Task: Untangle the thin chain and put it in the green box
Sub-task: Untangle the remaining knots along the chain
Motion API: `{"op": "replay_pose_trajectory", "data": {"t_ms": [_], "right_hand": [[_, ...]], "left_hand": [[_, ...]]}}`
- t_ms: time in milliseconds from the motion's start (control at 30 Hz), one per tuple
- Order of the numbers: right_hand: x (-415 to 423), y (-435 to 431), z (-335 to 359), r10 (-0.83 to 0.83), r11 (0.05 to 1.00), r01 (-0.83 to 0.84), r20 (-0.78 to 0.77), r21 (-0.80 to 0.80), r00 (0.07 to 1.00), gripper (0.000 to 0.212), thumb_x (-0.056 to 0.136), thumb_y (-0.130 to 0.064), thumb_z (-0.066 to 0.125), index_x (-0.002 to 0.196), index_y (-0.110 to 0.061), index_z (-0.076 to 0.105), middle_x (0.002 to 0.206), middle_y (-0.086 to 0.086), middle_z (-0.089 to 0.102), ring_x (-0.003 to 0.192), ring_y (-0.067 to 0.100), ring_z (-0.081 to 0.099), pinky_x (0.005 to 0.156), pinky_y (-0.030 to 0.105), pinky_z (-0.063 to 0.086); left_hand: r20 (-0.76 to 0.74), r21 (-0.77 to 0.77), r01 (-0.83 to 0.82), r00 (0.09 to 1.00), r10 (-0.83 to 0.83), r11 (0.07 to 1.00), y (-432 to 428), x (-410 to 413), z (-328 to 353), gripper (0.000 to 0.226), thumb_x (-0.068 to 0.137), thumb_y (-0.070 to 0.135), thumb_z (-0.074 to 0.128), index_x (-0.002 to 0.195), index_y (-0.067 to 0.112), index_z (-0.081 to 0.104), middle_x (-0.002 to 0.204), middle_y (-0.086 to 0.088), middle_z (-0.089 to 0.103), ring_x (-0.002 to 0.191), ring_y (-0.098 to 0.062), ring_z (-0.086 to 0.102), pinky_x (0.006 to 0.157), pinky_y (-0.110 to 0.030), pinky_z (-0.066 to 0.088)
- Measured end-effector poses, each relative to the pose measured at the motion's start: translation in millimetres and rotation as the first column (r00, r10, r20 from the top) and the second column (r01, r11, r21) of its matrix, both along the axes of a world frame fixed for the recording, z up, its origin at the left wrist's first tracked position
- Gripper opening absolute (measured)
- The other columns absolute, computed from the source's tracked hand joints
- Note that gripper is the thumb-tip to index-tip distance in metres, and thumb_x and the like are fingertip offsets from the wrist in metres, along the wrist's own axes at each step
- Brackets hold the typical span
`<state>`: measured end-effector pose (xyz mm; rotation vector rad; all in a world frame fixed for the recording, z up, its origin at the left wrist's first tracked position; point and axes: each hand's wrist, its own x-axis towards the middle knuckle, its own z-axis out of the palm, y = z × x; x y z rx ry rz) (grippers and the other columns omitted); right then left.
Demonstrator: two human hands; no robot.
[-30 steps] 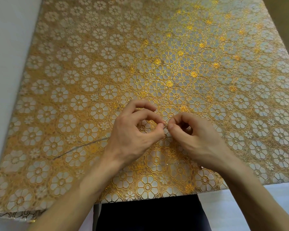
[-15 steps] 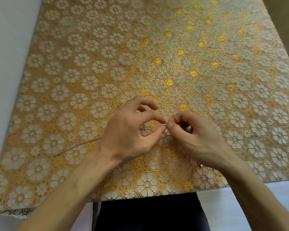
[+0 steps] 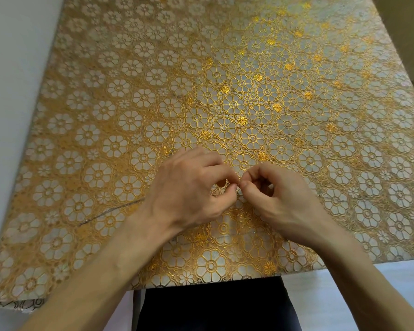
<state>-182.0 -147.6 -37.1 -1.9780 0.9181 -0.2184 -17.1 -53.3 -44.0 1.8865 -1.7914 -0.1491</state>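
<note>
My left hand and my right hand meet fingertip to fingertip just above the table, near its front edge. Both pinch the thin chain between thumb and forefinger; only a tiny glint of it shows between the fingertips. A faint thin strand, perhaps more of the chain, lies on the cloth below my hands. The rest is hidden by my fingers. The green box is not in view.
A gold and white flower-patterned tablecloth covers the whole table. A dark thin line runs across the cloth left of my left wrist. The white wall is on the left; the table's front edge is just below my forearms.
Both hands stay together at the same spot. My left fingers have curled in a little tighter over the pinch.
</note>
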Motion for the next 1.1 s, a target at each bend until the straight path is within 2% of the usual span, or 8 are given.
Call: {"op": "replay_pose_trajectory", "data": {"t_ms": [133, 267, 467, 667, 800, 933, 1033, 1100], "right_hand": [[0.6, 0.3, 0.7, -0.007, 1.000, 0.007, 0.004, -0.002, 1.000, 0.014, 0.084, -0.039, 0.058, 0.079, -0.027, 0.063, 0.064, -0.017, 0.056, 0.055, 0.005, 0.048, 0.053, 0.018, 0.037], [2.2, 1.7, 1.8, -0.054, 0.997, 0.052, 0.034, 0.050, 0.998, 0.014, 0.084, -0.035, 0.059, 0.077, -0.024, 0.063, 0.059, -0.017, 0.054, 0.051, 0.005, 0.046, 0.051, 0.018, 0.036], [-0.9, -1.2, 3.1, -0.089, 0.988, 0.082, 0.045, 0.133, 0.995, 0.016, 0.089, -0.030, 0.058, 0.078, -0.020, 0.063, 0.055, -0.015, 0.051, 0.050, 0.003, 0.042, 0.051, 0.016, 0.033], [-6.7, -5.7, 2.8, -0.104, 0.982, 0.093, 0.059, 0.165, 0.993, 0.018, 0.093, -0.029, 0.059, 0.081, -0.017, 0.065, 0.055, -0.017, 0.049, 0.049, 0.001, 0.041, 0.048, 0.012, 0.032], [-4.4, -4.5, 1.7, -0.072, 0.989, 0.065, 0.049, 0.131, 0.996, 0.017, 0.095, -0.027, 0.060, 0.080, -0.018, 0.065, 0.055, -0.017, 0.049, 0.049, 0.002, 0.041, 0.049, 0.013, 0.032], [-7.1, -4.2, 0.3, -0.070, 0.989, 0.062, 0.063, 0.133, 0.996, 0.018, 0.095, -0.026, 0.060, 0.080, -0.017, 0.064, 0.057, -0.015, 0.048, 0.051, 0.002, 0.041, 0.050, 0.014, 0.033], [-7.6, -1.2, -1.0, -0.077, 0.989, 0.069, 0.063, 0.128, 0.995, 0.017, 0.095, -0.025, 0.061, 0.080, -0.019, 0.064, 0.058, -0.016, 0.051, 0.054, 0.001, 0.043, 0.053, 0.015, 0.035], [-7.0, 0.4, -2.5, -0.075, 0.991, 0.067, 0.064, 0.117, 0.995, 0.017, 0.095, -0.024, 0.061, 0.078, -0.019, 0.063, 0.058, -0.016, 0.052, 0.054, 0.001, 0.044, 0.054, 0.015, 0.036]], "left_hand": [[-0.063, -0.023, -0.046, 0.997, 0.045, 0.999, 1.9, -4.1, -2.6, 0.014, 0.084, 0.036, 0.065, 0.082, 0.028, 0.076, 0.076, 0.012, 0.067, 0.072, -0.012, 0.058, 0.066, -0.035, 0.052], [-0.263, -0.060, -0.169, 0.953, 0.148, 0.984, 3.8, -12.5, -5.0, 0.009, 0.081, 0.033, 0.068, 0.081, 0.027, 0.075, 0.079, 0.012, 0.066, 0.070, -0.011, 0.059, 0.060, -0.033, 0.052], [-0.464, -0.034, -0.306, 0.848, 0.256, 0.951, 5.0, -21.9, -0.7, 0.004, 0.078, 0.023, 0.073, 0.081, 0.025, 0.072, 0.078, 0.015, 0.065, 0.065, -0.012, 0.060, 0.060, -0.009, 0.036], [-0.466, 0.015, -0.285, 0.846, 0.259, 0.958, 8.7, -16.2, -1.1, 0.003, 0.079, 0.023, 0.072, 0.079, 0.025, 0.070, 0.076, 0.016, 0.063, 0.069, -0.011, 0.061, 0.060, -0.006, 0.038], [-0.495, 0.026, -0.303, 0.824, 0.276, 0.953, 11.7, -12.5, -2.0, 0.001, 0.083, 0.025, 0.069, 0.082, 0.025, 0.069, 0.081, 0.014, 0.065, 0.074, -0.011, 0.061, 0.061, -0.009, 0.044], [-0.462, 0.042, -0.321, 0.833, 0.303, 0.946, 14.1, -8.9, -5.5, 0.002, 0.083, 0.025, 0.069, 0.081, 0.025, 0.068, 0.080, 0.014, 0.064, 0.077, -0.011, 0.060, 0.066, -0.010, 0.042], [-0.383, 0.037, -0.338, 0.864, 0.325, 0.941, 15.9, -9.6, -11.3, 0.002, 0.083, 0.028, 0.067, 0.082, 0.026, 0.067, 0.083, 0.015, 0.063, 0.081, -0.008, 0.056, 0.075, -0.013, 0.039], [-0.235, 0.028, -0.328, 0.916, 0.325, 0.944, 16.8, -11.0, -17.4, 0.008, 0.083, 0.031, 0.066, 0.084, 0.024, 0.070, 0.093, 0.010, 0.063, 0.088, -0.011, 0.054, 0.081, -0.020, 0.041]]}}
